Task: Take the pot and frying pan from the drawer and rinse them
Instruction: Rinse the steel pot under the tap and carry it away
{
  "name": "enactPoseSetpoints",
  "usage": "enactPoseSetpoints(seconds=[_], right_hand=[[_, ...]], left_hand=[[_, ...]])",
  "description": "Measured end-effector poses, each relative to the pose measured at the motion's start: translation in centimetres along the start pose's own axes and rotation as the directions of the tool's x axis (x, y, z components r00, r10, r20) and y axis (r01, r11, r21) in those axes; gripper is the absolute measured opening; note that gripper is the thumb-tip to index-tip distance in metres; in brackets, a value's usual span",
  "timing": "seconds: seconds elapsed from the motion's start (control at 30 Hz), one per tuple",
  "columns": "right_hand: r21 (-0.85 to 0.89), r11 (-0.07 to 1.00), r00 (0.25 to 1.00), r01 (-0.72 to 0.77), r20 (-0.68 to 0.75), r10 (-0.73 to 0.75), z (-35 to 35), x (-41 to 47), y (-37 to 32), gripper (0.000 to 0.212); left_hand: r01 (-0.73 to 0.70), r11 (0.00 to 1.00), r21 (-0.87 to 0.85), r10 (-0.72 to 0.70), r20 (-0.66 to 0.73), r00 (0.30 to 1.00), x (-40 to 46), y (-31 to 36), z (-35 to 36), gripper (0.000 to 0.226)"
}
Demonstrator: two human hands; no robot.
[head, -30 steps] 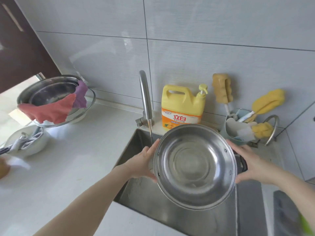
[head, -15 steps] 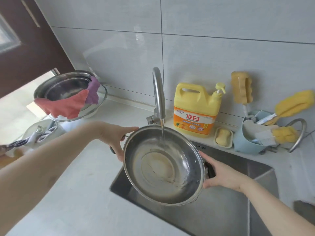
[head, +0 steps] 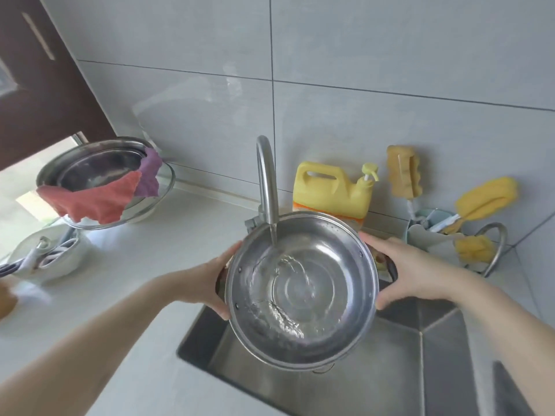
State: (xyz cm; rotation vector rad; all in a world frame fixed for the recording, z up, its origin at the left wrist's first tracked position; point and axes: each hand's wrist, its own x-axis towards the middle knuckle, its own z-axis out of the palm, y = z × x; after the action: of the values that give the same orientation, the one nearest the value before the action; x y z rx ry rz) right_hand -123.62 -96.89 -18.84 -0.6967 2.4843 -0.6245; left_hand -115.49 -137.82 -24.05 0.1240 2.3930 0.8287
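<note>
Round stainless-steel pot (head: 301,291) gripped between left hand (head: 210,283) and right hand (head: 402,273), tipped toward camera, directly under steel tap (head: 265,181), over sink (head: 390,370).

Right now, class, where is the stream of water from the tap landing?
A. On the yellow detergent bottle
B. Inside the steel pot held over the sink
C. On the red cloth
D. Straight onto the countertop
B: the stream from the tap falls inside the pot, which the left hand and right hand hold by its sides over the sink, and water ripples on its bottom.
</note>
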Motion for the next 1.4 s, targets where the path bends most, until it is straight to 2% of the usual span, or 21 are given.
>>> enactPoseSetpoints(seconds=[0.1,0.17,0.23,0.27,0.33,0.43,0.57,0.67,0.87,0.93,1.0,1.07,1.13,1.17,1.2,1.27,1.4], right_hand=[[0.058,0.996,0.985,-0.067,0.162,0.057,-1.7,-0.7,1.0,0.126],[0.076,0.995,0.972,-0.067,0.231,0.048,-1.0,-1.0,1.9,0.121],[0.19,0.98,0.971,-0.053,0.241,0.005,0.9,-1.2,2.3,0.109],[0.255,0.966,0.975,-0.046,0.22,-0.012,2.3,-1.3,2.4,0.105],[0.334,0.942,0.99,-0.012,0.137,-0.036,5.6,-1.1,2.6,0.113],[0.388,0.921,0.999,0.027,-0.048,-0.009,9.7,-0.2,2.2,0.127],[0.359,0.926,0.968,0.114,-0.251,-0.022,11.8,1.1,1.7,0.133],[0.282,0.948,0.941,0.148,-0.334,-0.047,11.3,1.4,2.2,0.133],[0.02,0.999,0.934,0.049,-0.354,-0.039,10.2,-0.8,4.9,0.127],[-0.065,0.998,0.927,0.023,-0.372,-0.045,9.9,-2.4,5.5,0.131],[-0.168,0.986,0.879,0.019,-0.467,-0.096,9.7,-3.8,5.9,0.139],[-0.2,0.98,0.84,0.004,-0.531,-0.111,9.5,-4.9,6.3,0.146],[-0.246,0.969,0.755,0.001,-0.635,-0.162,9.2,-5.7,6.6,0.145],[-0.292,0.956,0.697,0.025,-0.681,-0.227,8.8,-6.1,6.4,0.136],[-0.359,0.932,0.635,0.061,-0.706,-0.313,8.3,-6.5,6.2,0.116],[-0.46,0.883,0.578,0.093,-0.697,-0.423,7.3,-7.1,5.9,0.076],[-0.53,0.84,0.505,0.113,-0.697,-0.508,5.9,-7.6,5.1,0.069]], left_hand=[[0.032,0.998,-0.056,-0.02,0.213,0.977,0.9,0.8,0.7,0.145],[0.047,0.994,-0.097,-0.018,0.279,0.96,1.0,0.9,0.2,0.139],[0.061,0.995,-0.084,-0.034,0.293,0.956,0.7,1.1,-0.8,0.133],[0.072,0.996,-0.05,-0.056,0.275,0.96,0.3,1.3,-1.4,0.13],[0.088,0.995,0.039,-0.094,0.188,0.978,-0.2,1.2,-2.7,0.131],[0.037,0.992,0.117,-0.041,0.03,0.999,-0.9,0.4,-3.4,0.141],[0.045,0.968,0.248,0.007,-0.203,0.979,-1.0,-0.4,-2.6,0.142],[0.022,0.955,0.294,0.084,-0.343,0.935,-0.3,-1.2,-0.6,0.141],[-0.064,0.959,0.277,0.208,-0.527,0.824,1.6,-0.8,5.8,0.138],[-0.119,0.94,0.32,0.295,-0.584,0.756,2.2,-0.7,7.7,0.139],[-0.175,0.906,0.385,0.393,-0.617,0.682,2.4,-0.5,8.8,0.138],[-0.211,0.873,0.44,0.469,-0.638,0.61,2.6,0.0,9.2,0.136],[-0.227,0.812,0.537,0.573,-0.662,0.484,2.7,0.8,9.1,0.125],[-0.225,0.781,0.583,0.618,-0.667,0.416,2.6,1.2,8.9,0.114],[-0.221,0.756,0.616,0.65,-0.667,0.364,2.6,1.6,8.8,0.099],[-0.217,0.731,0.647,0.68,-0.668,0.303,2.3,2.3,8.7,0.085],[-0.206,0.729,0.652,0.683,-0.678,0.27,2.0,2.6,8.8,0.104]])
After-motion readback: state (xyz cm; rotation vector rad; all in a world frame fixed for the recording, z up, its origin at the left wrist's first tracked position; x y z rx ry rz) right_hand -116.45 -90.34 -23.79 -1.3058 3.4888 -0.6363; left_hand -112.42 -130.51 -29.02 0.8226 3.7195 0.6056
